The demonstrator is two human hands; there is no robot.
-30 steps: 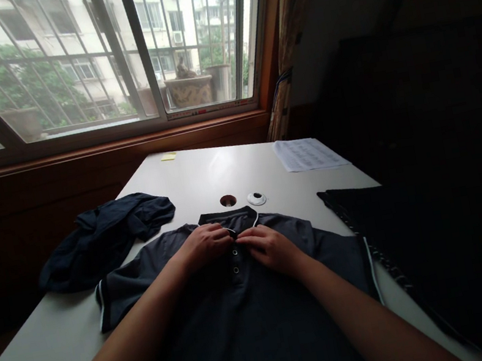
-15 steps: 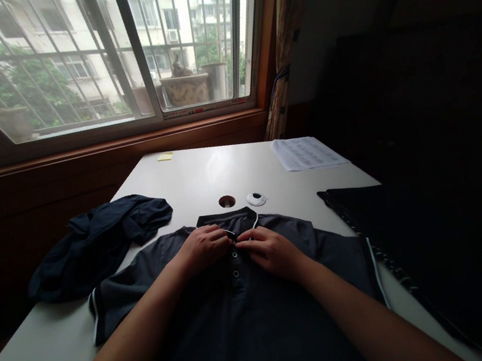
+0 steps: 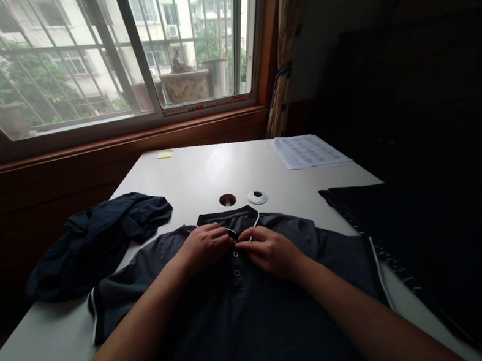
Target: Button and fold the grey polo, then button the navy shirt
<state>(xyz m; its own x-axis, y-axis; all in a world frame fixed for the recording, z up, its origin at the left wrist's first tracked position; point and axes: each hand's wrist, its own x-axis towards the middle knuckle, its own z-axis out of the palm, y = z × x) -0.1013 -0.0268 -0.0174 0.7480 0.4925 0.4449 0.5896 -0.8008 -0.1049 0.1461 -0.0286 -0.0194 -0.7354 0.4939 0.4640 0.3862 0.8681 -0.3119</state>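
Observation:
A dark grey polo shirt [image 3: 247,322] lies spread face up, its black collar [image 3: 223,215] edged in white and pointing away from me. Down its front placket run ring-like buttons [image 3: 237,273]. My left hand [image 3: 206,244] is closed on the left side of the neck opening, fingers pinching the cloth by the top button. From the other side my right hand [image 3: 270,248] pinches the placket near the collar tip, thumb and fingers together. Both sets of fingertips almost meet there and partly hide the top button.
A crumpled navy garment [image 3: 102,242] lies on the white table [image 3: 202,172] at left. Dark folded cloth [image 3: 367,208] covers the right edge. Farther back are a cable hole [image 3: 227,199], its round cover [image 3: 257,197], printed sheets [image 3: 310,151] and a yellow note [image 3: 165,154].
Both hands stay at the collar with nearly the same pinch. The whole view has shifted very slightly; the shirt and other things have not visibly moved.

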